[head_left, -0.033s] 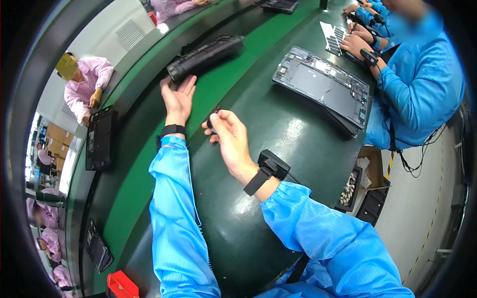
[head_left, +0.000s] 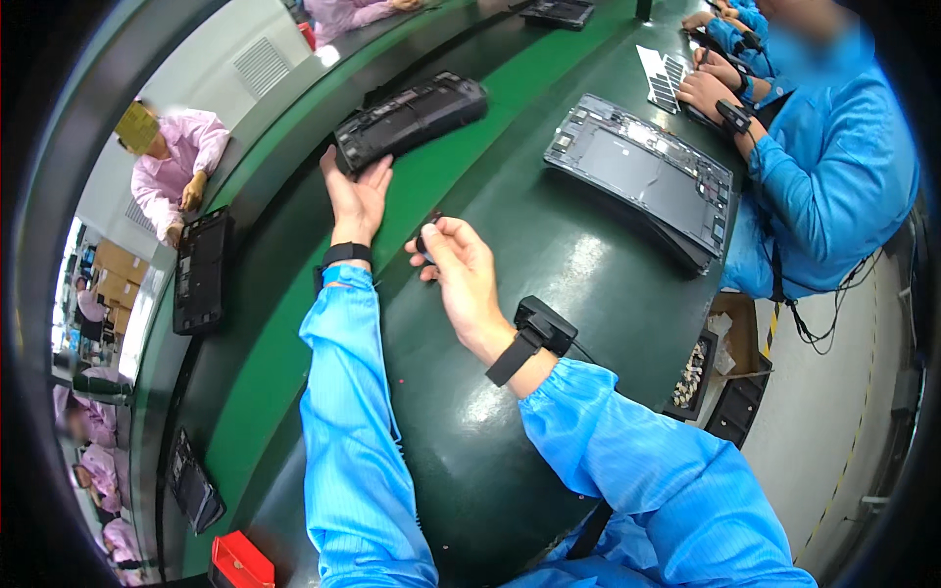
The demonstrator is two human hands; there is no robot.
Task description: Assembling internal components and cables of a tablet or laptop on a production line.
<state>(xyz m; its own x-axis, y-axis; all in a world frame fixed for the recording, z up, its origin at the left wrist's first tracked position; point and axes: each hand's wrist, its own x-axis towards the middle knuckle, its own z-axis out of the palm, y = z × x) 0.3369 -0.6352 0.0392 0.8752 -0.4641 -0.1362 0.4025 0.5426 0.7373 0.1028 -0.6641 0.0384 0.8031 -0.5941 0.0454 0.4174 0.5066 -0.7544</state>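
My left hand reaches out palm up with fingers spread, at the near end of a black laptop base. Its fingertips meet that near edge; whether they bear any weight I cannot tell. The laptop base sits over the green strip, its open inner side showing. Closer to me, my right hand is closed, thumb against fingers, around a small dark object whose kind is mostly hidden. On the right part of the table lies an opened grey laptop, battery and boards exposed, on top of another dark part.
More black laptop bases lie along the belt at the left and lower left. A red box stands at the bottom left. A co-worker in blue handles a sheet of dark strips. Trays with small parts are beside the table.
The black laptop base by my left hand has tipped so that more of its inner side shows. Both hands keep nearly the same pose; the whole view has shifted slightly.
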